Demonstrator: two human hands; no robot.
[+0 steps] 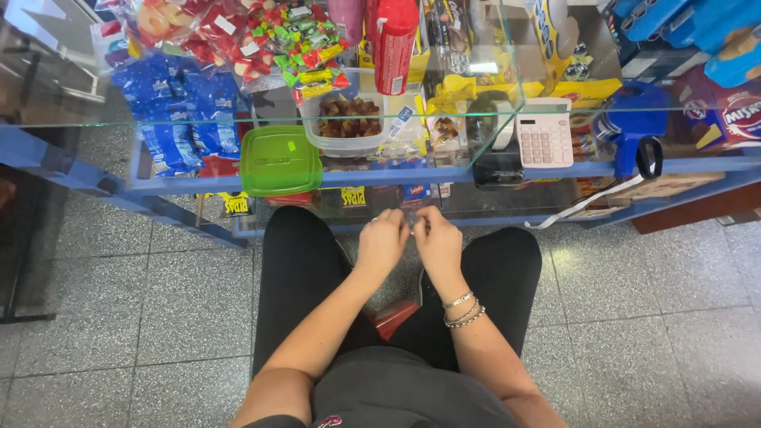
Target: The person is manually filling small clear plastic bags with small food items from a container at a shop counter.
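Far left on the glass surface (95, 119): blue candy packets (186, 119) in a heap, w/ red and green wrapped sweets (269, 36) piled behind them. Next over, a green plastic lid (281, 161) lies flat near the front edge, just beside a clear tub (346, 127) of brown sweets, tub uncovered. A red packet (394, 43) stands upright behind the tub.

Centre, below the surface edge & over the lap in black trousers: left hand (382, 242) and right hand (438, 244) are close together, fingertips nearly meeting. Both grips pinched on a small clear wrapper (413, 225) held between them; it's tiny & see-through, so can't tell what's inside. Right wrist has beaded bracelets (464, 311). Between the knees, lower down, a red object (396, 317) shows, partly hidden; kind unclear.

Right of centre on the surface: a black tape dispenser (493, 135), then a white calculator (544, 137) w/ pink keys, just beside each other. Further right, a blue tool (634, 127) w/ a black loop handle, a white strip (590, 202) trailing down over the front edge. Far right: boxed snacks (733, 111), blue packs above them. Grey speckled tile floor (650, 333) underneath.
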